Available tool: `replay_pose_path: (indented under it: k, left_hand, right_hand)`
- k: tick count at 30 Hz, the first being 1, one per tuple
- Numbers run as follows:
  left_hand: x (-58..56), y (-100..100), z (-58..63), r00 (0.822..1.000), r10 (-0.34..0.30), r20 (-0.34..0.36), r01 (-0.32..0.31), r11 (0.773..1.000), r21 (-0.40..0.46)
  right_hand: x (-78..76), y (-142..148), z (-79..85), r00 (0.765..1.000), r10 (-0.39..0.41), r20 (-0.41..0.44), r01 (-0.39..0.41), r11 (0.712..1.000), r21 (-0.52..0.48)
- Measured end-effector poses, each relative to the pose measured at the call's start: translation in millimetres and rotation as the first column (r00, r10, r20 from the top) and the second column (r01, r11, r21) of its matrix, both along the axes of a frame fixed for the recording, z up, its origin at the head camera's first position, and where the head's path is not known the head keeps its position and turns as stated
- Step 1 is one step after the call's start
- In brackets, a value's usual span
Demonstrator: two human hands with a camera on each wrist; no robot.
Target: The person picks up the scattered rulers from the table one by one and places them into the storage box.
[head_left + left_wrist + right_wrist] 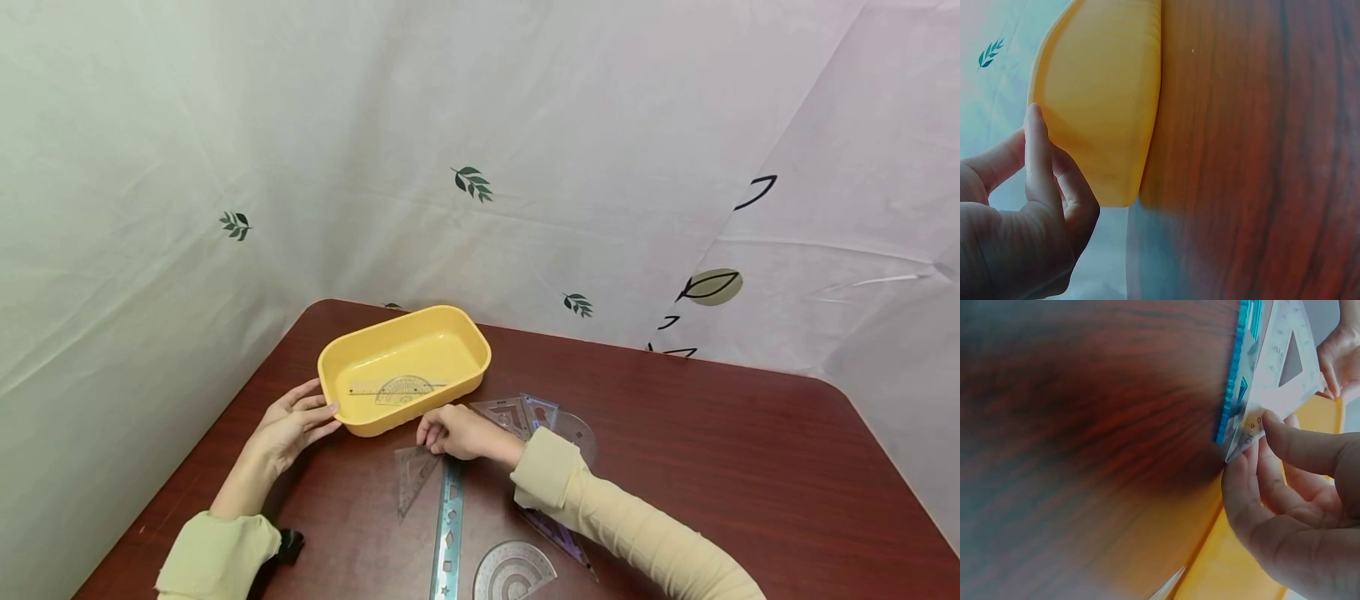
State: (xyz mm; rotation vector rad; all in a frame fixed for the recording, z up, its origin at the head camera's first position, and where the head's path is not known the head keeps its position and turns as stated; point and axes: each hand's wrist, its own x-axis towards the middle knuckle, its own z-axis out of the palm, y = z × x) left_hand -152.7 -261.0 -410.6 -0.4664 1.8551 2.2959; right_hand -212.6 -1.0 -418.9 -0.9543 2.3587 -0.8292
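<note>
At the left end of the yellow basin (465, 400), my left hand (288, 429) pinches the rim between thumb and fingers. In the left wrist view, fingertips (1035, 112) sit right on the basin's edge. My right hand (457, 433) pinches a clear set square (412, 475) by one corner, close to the basin's near side. The right wrist view shows the thumb pressed flat over that corner. Just behind the set square lies a blue ruler (448, 533) with cut-out shapes. Inside the basin rest a clear ruler (363, 391) and a clear protractor (405, 387).
Beyond the right forearm lie a clear set square (495, 410), a blue-edged set square (540, 408) and a round clear protractor (583, 433). A purple set square (566, 542) is partly under the sleeve. Another protractor (498, 568) lies near the front. White cloth hangs behind the table.
</note>
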Motion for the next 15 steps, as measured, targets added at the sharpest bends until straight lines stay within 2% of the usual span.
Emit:
replay_pose_path:
  k: [5, 15]
  left_hand:
    - [0.0, 0.2, 0.7, 1.0, -0.002, -0.004, 0.002, 1.0, 0.003]
    - [-0.3, -0.5, -0.2, 1.0, -0.001, -0.011, 0.001, 1.0, 0.006]
  right_hand:
    - [-3.3, 2.3, 1.3, 0.999, 0.006, 0.041, -0.006, 1.0, 0.001]
    - [-6.3, 6.5, 6.3, 0.995, 0.086, 0.043, -0.086, 0.996, 0.004]
